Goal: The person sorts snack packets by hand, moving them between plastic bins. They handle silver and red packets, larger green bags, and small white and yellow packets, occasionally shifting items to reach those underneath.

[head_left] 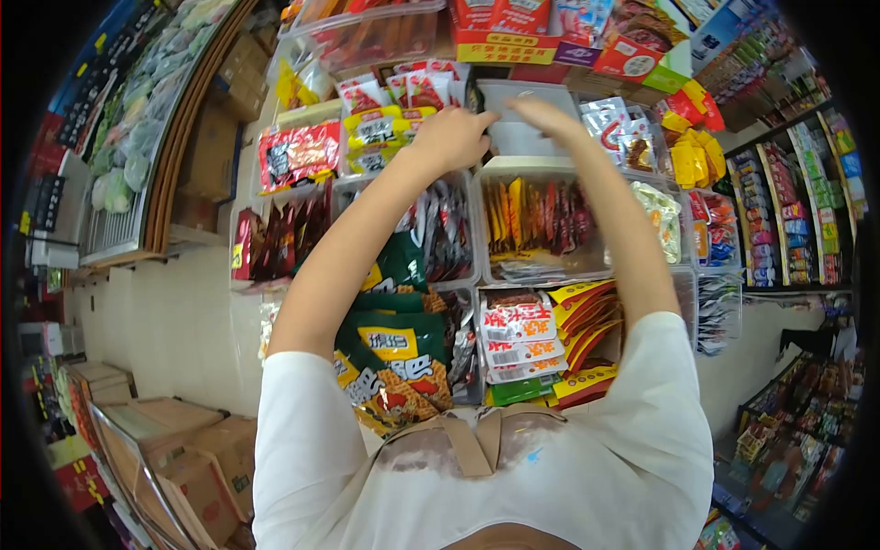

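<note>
At the left edge of a whitish plastic bin is my left hand, its fingers curled together; whatever they hold is too hidden to name. My right hand reaches over the same bin from the right, blurred by motion, so its grip does not show clearly. Yellow snack packets lie beside my left hand. White and red packets fill the bin just right of my right hand. Below the whitish bin, another bin holds upright yellow and red packets.
Green snack bags and white and red packets lie closer to my body. Red and yellow display boxes stand at the back. Produce shelving and cardboard boxes are on the left, stocked shelves on the right.
</note>
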`<state>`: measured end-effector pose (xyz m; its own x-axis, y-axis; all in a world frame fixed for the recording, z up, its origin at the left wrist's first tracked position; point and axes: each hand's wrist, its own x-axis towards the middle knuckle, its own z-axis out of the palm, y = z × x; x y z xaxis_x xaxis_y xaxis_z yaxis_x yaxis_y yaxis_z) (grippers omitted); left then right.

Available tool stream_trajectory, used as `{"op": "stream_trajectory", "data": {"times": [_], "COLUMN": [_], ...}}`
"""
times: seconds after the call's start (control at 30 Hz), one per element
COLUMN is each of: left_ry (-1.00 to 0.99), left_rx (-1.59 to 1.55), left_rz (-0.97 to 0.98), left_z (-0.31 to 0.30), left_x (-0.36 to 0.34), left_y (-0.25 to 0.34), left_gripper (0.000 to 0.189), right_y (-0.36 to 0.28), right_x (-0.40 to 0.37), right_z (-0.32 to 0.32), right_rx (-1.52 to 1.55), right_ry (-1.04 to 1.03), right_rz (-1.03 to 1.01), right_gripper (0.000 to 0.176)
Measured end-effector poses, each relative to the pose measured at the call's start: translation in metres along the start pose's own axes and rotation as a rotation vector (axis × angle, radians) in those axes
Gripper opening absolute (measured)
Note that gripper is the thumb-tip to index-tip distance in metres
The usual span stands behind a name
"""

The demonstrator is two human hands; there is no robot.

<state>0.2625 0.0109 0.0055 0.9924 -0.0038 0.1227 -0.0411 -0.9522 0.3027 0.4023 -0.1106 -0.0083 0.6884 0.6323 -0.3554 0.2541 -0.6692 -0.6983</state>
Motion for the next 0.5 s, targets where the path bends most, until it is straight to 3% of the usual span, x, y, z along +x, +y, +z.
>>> {"op": "stream_trajectory", "data": {"times": [0.07,0.13,0.2,0.27,0.33,0.37,0.43,0.5], "left_ry": [0.016,0.074,0.199,0.077,0.288,0.278,0.260,0.244], "left_rx": [0.002,0.027,-0.024,-0.051,0.002,-0.001,-0.177,-0.194], "left_rz": [-0.020,0.008,0.055,-0.062,-0.023,-0.035,0.027,0.019], "left_z": [-0.008,-0.010,-0.013,-0.027,-0.025,-0.032,-0.050,-0.052], "left_x": [0.001,0.004,0.009,0.011,0.013,0.009,0.004,0.001], "left_y": [0.001,-0.003,-0.009,-0.002,-0.003,-0.002,0.003,0.004], "left_gripper": [0.039,0.041,0.040,0.039,0.035,0.035,0.031,0.029], "right_y": [-0.001,-0.045,-0.058,-0.096,-0.098,-0.096,-0.092,-0.092], "right_x": [-0.021,-0.095,-0.134,-0.194,-0.219,-0.226,-0.235,-0.240], "right_z": [-0.025,-0.026,-0.016,0.000,0.038,0.055,0.082,0.092], "right_rx": [-0.168,-0.016,0.137,-0.090,-0.135,-0.126,-0.507,-0.555], "right_ry": [0.009,-0.030,-0.297,-0.468,-0.531,-0.545,-0.051,-0.014], "right_rz": [-0.242,-0.294,-0.455,-0.456,-0.829,-0.827,-1.065,-1.063], "right_gripper": [0.039,0.025,0.023,0.019,0.027,0.027,0.037,0.039]}}
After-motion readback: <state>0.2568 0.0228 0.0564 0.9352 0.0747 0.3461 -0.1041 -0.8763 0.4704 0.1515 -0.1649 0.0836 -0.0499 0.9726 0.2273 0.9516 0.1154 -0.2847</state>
